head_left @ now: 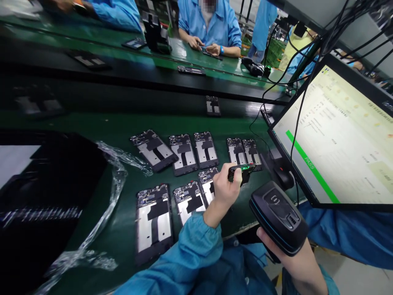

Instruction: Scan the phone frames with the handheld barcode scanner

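My left hand (226,184) grips an open phone chassis (245,176), raised above the bench and seen nearly edge-on. Green light from a scanner falls along its upper edge. In my right hand (294,256) is a black barcode scanner (278,215) with a thin blue stripe, its front turned to that chassis. Several more phone chassis with bare circuit boards and silver plates lie about: a large near one (154,223), one beside it (188,198), one partly behind my left hand (208,180), and a row farther back, including a tilted one (153,149).
A monitor (340,135) with a green PASS bar stands at right, cables hanging before it. A black mouse (283,176) sits below it. Crumpled clear plastic (115,196) and a black container (46,205) lie at left. Across the dark conveyor (147,102), a person works in blue.
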`<state>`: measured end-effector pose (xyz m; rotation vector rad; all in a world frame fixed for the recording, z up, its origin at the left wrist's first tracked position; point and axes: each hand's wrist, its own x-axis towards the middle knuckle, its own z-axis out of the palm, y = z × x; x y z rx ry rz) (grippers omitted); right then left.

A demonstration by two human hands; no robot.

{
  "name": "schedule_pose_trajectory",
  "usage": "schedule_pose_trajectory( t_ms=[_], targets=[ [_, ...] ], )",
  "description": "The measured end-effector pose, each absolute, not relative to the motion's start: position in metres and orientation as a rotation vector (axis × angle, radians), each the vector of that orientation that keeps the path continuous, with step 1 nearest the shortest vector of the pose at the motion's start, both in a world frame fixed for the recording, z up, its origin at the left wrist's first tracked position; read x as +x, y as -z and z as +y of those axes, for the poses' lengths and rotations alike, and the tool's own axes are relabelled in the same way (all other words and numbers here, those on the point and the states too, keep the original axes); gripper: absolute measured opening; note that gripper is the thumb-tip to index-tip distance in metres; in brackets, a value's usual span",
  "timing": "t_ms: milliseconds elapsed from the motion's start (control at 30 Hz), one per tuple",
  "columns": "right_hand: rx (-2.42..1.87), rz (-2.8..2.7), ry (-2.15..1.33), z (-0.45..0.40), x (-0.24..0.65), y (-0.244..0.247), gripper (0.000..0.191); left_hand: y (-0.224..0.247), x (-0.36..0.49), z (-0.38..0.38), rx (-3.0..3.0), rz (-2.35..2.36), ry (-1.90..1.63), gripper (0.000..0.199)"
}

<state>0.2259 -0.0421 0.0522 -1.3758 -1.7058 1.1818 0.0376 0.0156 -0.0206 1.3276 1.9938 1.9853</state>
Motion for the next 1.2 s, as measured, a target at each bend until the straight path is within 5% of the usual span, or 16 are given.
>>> schedule_pose_trajectory(
  t_ms=[467,1200],
  targets=[
    [-1.248,-1.821,-1.252,-0.044,0.228,-0.061,0.028,0.012,0.05,0.017,1.345,2.155,-1.976,0.018],
    [-1.265,-1.816,-1.093,-0.049,0.229,-0.063,0.034,0.007,0.053,0.011,1.499,2.021,-2.063,0.012]
  ],
)
